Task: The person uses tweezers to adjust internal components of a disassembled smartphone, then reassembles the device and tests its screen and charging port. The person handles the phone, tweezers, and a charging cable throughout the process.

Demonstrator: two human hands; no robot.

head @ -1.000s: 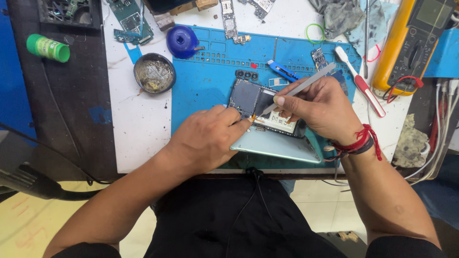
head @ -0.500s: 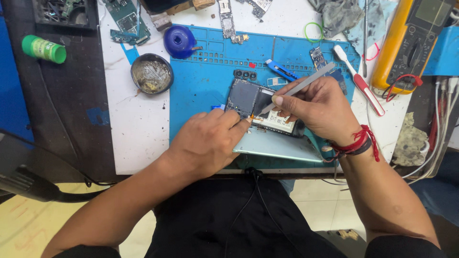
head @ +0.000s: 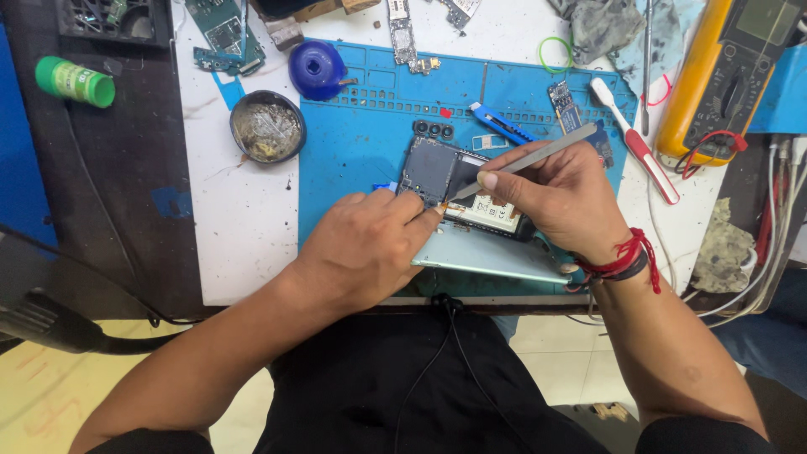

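1. Your right hand (head: 561,195) pinches metal tweezers (head: 525,161), fingers closed on the shaft; the tips point down-left onto the opened phone (head: 450,172).
2. Your left hand (head: 366,244) presses fingertips on the phone's near-left edge, just beside the tweezer tips; nothing clamped in it, and the palm hides how far the fingers curl.
3. The phone lies on the blue work mat (head: 361,126), between both hands, over a pale green back cover (head: 496,256).
4. Beyond the grip: blue craft knife (head: 502,124), toothbrush (head: 635,139).
5. Far left of the left hand: round tin (head: 267,126), green bottle (head: 74,81).
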